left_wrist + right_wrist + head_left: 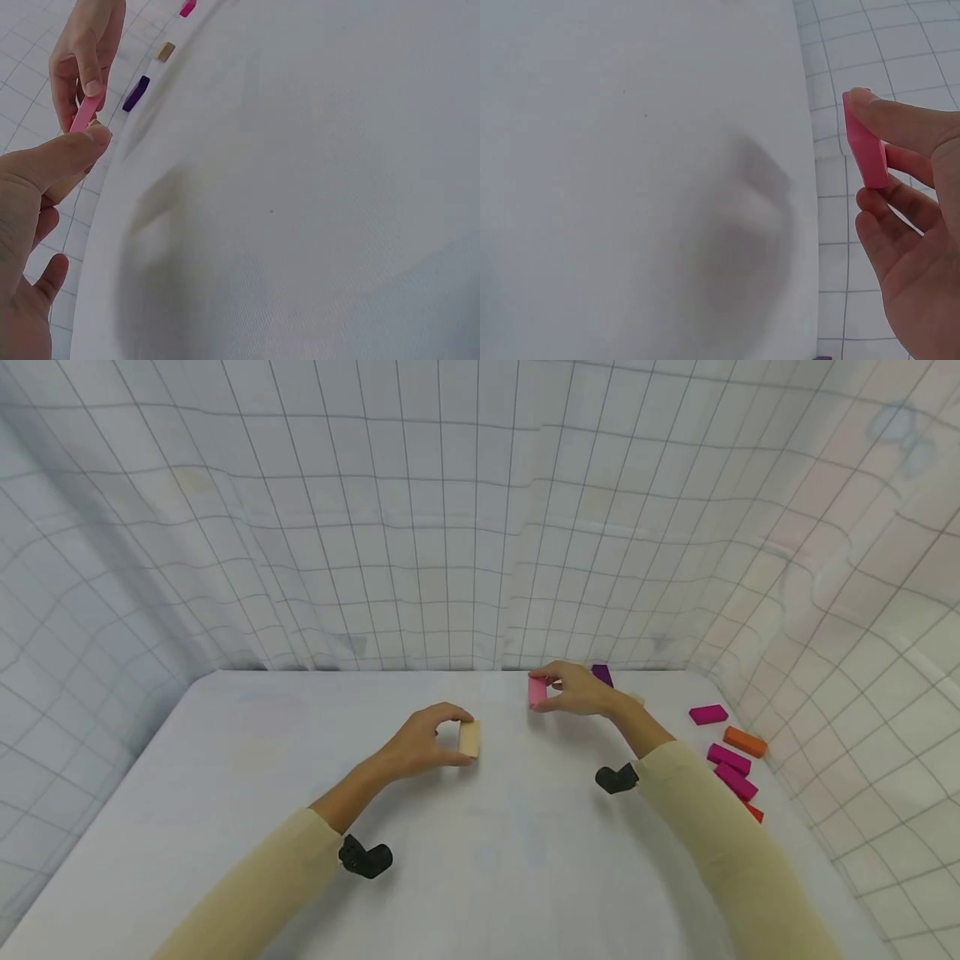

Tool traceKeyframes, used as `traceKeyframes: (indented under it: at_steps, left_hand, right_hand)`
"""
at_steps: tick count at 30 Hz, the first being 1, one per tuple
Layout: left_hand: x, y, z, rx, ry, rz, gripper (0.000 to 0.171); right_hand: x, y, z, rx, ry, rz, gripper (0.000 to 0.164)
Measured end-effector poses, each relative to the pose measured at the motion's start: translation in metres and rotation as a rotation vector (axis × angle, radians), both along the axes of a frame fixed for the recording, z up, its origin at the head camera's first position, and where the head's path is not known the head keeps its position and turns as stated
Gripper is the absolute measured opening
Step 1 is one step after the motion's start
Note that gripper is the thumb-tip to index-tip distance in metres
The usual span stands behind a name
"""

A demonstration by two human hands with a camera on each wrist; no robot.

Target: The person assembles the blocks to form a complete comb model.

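My left hand pinches a pale wooden block between thumb and fingers, above the middle of the white table. In the left wrist view the thumb covers much of that block. Farther back and to the right, my right hand pinches a pink block by its ends. The right wrist view shows this pink block held off the table, with slanted ends. The two blocks are apart in the head view.
Behind the right hand lie a purple block and a pale block, partly hidden. Along the table's right side are several magenta blocks, an orange block and a red-orange block. A gridded white curtain surrounds the table.
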State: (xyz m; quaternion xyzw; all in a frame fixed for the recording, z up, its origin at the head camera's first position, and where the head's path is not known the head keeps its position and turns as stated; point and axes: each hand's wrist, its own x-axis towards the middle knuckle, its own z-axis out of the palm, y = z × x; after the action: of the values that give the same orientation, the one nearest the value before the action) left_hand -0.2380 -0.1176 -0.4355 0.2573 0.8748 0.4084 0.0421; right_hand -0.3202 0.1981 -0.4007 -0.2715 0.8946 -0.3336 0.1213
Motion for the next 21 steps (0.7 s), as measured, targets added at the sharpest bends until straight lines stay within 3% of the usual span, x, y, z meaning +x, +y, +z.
traceKeyframes:
  at_steps: [12,21]
  left_hand:
    - [-0.014,-0.005,-0.020,0.030,0.049,0.011,0.060]
    - [-0.022,-0.003,-0.038,-0.023,-0.010,0.013,0.059]
  right_hand:
    - [-0.017,-0.055,-0.030,0.015,0.042,-0.035,0.066]
    - [-0.023,-0.082,-0.043,-0.001,0.020,-0.065,0.065]
